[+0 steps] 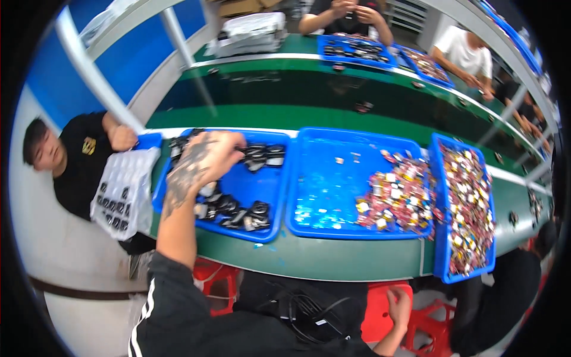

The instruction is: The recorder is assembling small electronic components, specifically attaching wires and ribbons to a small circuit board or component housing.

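My left hand (208, 157), on a tattooed forearm with a black sleeve, reaches into the left blue tray (262, 190). Its fingers curl down onto the black small parts (238, 214) at the tray's far side; whether it grips any is hidden. More black parts lie in a heap at the tray's near side. My right hand (399, 306) hangs low below the table edge, by a red stool (377, 321), with nothing in it.
A middle blue tray (327, 178) holds colourful small pieces on its right half. A right blue tray (440, 262) is full of them. A person at left holds a clear bag (122, 193) of black parts. Other people sit across the green conveyor table (333, 256).
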`<state>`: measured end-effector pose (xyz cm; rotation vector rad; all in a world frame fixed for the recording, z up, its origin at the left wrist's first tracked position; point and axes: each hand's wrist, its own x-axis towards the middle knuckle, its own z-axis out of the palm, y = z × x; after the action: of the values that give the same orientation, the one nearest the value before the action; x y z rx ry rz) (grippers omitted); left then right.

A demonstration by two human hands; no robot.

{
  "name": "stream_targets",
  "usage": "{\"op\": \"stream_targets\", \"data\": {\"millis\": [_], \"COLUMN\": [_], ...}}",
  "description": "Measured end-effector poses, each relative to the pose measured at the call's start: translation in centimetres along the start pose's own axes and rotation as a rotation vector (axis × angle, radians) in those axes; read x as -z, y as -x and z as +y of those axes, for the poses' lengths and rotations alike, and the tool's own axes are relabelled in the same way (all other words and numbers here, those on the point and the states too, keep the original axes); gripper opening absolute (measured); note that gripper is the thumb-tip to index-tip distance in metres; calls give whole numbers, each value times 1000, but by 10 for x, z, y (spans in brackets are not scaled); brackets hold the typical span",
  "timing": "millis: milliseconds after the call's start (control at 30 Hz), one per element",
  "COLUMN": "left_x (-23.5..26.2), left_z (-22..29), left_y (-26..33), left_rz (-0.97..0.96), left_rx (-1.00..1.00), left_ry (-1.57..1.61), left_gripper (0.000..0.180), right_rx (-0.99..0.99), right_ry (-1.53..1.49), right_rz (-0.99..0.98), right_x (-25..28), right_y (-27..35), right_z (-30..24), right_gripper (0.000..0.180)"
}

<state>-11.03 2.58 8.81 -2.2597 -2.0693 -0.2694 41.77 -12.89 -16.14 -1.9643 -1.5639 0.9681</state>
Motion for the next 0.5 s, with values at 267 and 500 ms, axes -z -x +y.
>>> {"op": "stream_targets", "data": {"millis": [267, 500], "left_x": [-55, -64], "left_z": [8, 30], "left_y": [-4, -15], "left_rz": [-16, 99], "left_rx": [-127, -393], "left_ry": [-46, 186], "left_gripper": [25, 11], "right_rx": [225, 395], "right_ry": [131, 141], "right_rz": [79, -140], "right_x": [42, 41], "right_y": [20, 13], "right_z": [-101, -166], "right_gripper": [27, 26]}}
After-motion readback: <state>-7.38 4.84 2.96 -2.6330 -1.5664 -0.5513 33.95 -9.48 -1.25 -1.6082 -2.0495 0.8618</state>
